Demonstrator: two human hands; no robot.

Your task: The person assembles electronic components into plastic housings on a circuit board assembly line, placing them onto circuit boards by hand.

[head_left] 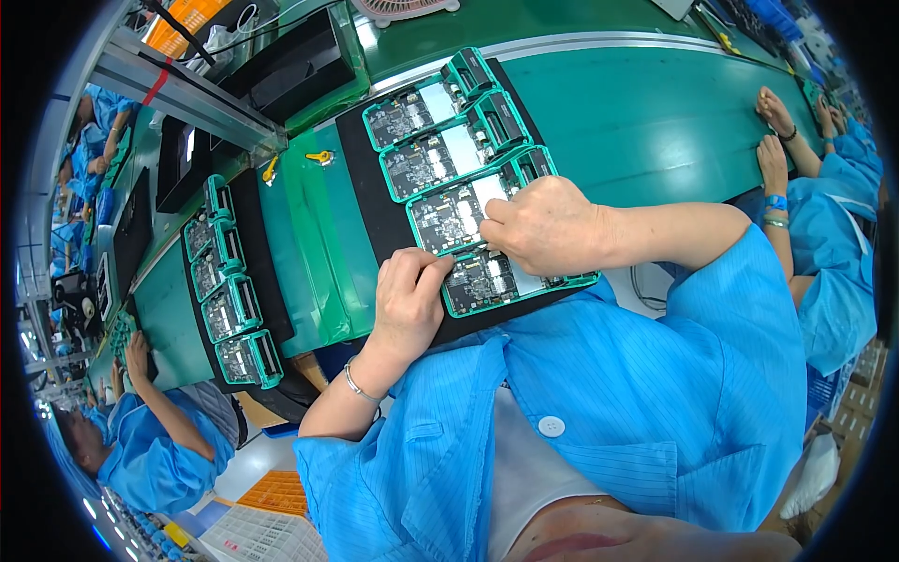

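Note:
Several green device housings with bare circuit boards stand in a slanting column on a black mat (363,187) before me. My right hand (548,228) is closed, its fingertips down at the inner edge of the third housing (451,217) from the back, and it hides part of that board. What it pinches, if anything, is hidden. My left hand (409,300) has its fingers bent together, tips at the seam between this housing and the nearest housing (479,286); I cannot make out anything held. The two back housings (419,169) are untouched.
A second column of green housings (225,314) lies on another black mat to the left. Two small yellow-handled pieces (320,157) rest on the green bench between. A black bin (290,66) and metal post (187,89) stand behind. Co-workers in blue (829,234) sit at both sides.

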